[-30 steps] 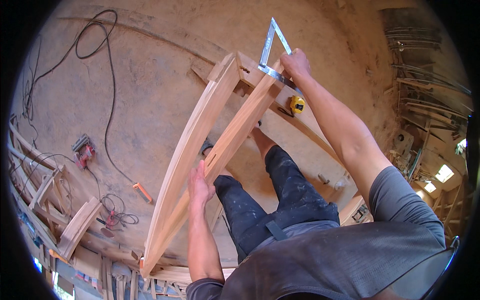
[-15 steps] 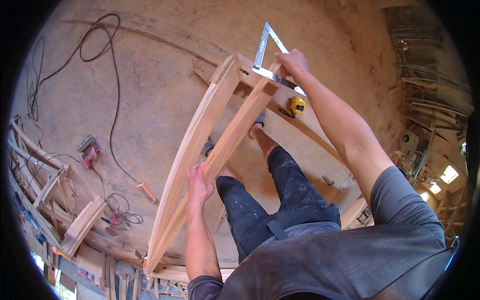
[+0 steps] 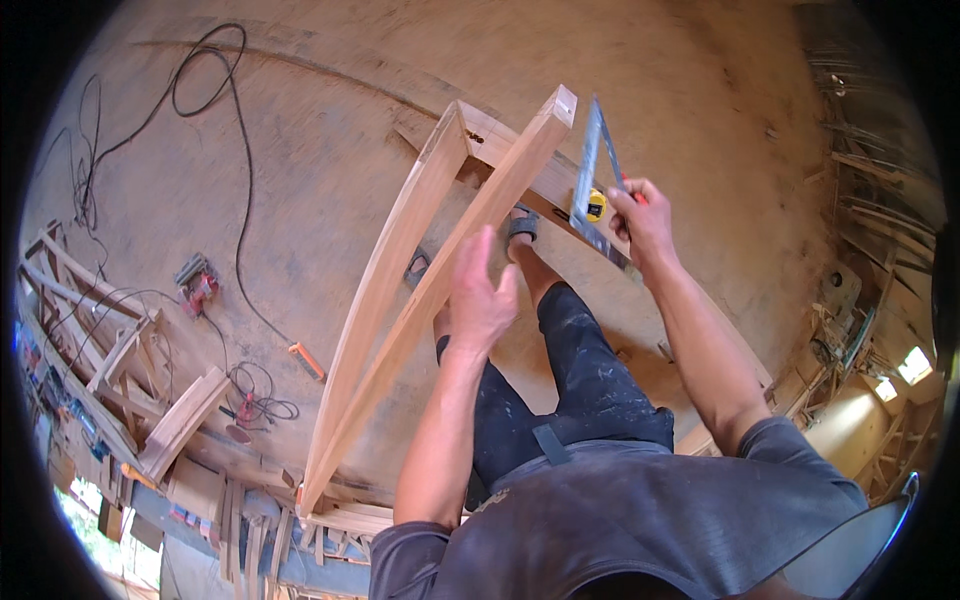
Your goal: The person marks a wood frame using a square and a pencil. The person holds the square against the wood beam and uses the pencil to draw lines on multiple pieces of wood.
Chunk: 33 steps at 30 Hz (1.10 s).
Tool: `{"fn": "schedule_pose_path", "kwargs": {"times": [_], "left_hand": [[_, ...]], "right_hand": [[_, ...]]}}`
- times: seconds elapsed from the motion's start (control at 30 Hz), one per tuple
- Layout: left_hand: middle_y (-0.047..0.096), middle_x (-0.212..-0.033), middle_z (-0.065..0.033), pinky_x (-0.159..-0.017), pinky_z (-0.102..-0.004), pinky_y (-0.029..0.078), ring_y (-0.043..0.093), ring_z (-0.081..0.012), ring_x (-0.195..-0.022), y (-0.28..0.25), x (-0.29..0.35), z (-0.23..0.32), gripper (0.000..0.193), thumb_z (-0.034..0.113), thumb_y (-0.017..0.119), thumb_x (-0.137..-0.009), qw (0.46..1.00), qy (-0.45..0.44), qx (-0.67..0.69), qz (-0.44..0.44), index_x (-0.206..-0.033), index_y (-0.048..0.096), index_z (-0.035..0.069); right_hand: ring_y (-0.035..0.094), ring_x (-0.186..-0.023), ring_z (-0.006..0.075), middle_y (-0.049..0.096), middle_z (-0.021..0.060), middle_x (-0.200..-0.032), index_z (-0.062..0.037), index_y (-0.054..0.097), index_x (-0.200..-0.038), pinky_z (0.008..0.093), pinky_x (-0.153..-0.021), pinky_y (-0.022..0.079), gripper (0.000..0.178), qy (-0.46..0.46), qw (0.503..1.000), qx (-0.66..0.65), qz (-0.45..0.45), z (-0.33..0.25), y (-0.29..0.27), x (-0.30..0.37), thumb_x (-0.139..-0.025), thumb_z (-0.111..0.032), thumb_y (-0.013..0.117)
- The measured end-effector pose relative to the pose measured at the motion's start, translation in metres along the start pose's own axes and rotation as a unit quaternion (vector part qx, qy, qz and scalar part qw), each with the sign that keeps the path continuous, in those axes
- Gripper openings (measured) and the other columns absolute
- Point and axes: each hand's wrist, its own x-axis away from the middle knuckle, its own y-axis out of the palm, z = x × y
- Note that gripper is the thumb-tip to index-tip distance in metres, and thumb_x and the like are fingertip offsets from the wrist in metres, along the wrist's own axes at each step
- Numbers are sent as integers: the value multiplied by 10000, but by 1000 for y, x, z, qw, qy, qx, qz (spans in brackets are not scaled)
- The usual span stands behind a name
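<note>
The right hand (image 3: 643, 215) has its fingers curled closed around a metal square (image 3: 584, 185), a triangular silver frame that reaches forward and to the left of the knuckles. A small red item (image 3: 640, 199) shows at the same fingers, too little of it visible to say what it is. Any scale or lettering on the square's metal is too blurred to read.

Just left of the right fingertips, seen beside and partly through the square's frame, is a yellow tape measure (image 3: 597, 205) on the wooden rail (image 3: 497, 148). It carries a dark label patch (the only clear label near either hand), and its print is too small to make out.

The left hand (image 3: 485, 290) is open, its fingers loosely extended and the thumb apart, the palm blurred. Its fingertips lie over or just beside the long wooden beam (image 3: 497, 195); whether they touch it cannot be told. The beam runs past them on a slant, its squared end forward of both hands and to the left of the right fingers.

Further left of the left fingers, a curved wooden piece (image 3: 408, 215) meets the rail at its forward end. Well apart on that side, on the floor, are a red power tool (image 3: 197, 285) and a black cable (image 3: 243, 180); any marking on the tool is too small to read.
</note>
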Motion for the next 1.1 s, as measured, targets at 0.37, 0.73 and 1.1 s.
{"fn": "schedule_pose_path", "kwargs": {"times": [0.37,0.73,1.1], "left_hand": [[666,-1276,-116,-966,-291,505,642,-141,-1077,80,21,76,407,56,616,-948,876,-164,403,-210,-1343,610,-41],[731,-865,-148,-752,-351,579,692,-207,-761,47,30,20,257,157,596,-1040,826,-237,511,33,-1213,611,-33],[713,-876,-178,-814,-456,595,709,-292,-824,-32,80,-55,198,138,609,-1028,811,-241,531,59,-1198,635,38]], "right_hand": [[563,-564,103,593,25,-743,-26,558,-1043,229,-467,427,172,10,991,-128,47,24,-28,51,-930,-39,688],[685,-908,143,703,50,-959,-15,652,-1171,280,-795,551,292,-130,979,155,35,56,-41,-2,-914,-130,728],[543,-1128,427,571,221,-1183,-7,426,-1389,517,-984,414,838,-258,764,590,25,140,-37,-46,-645,-93,801]]}}
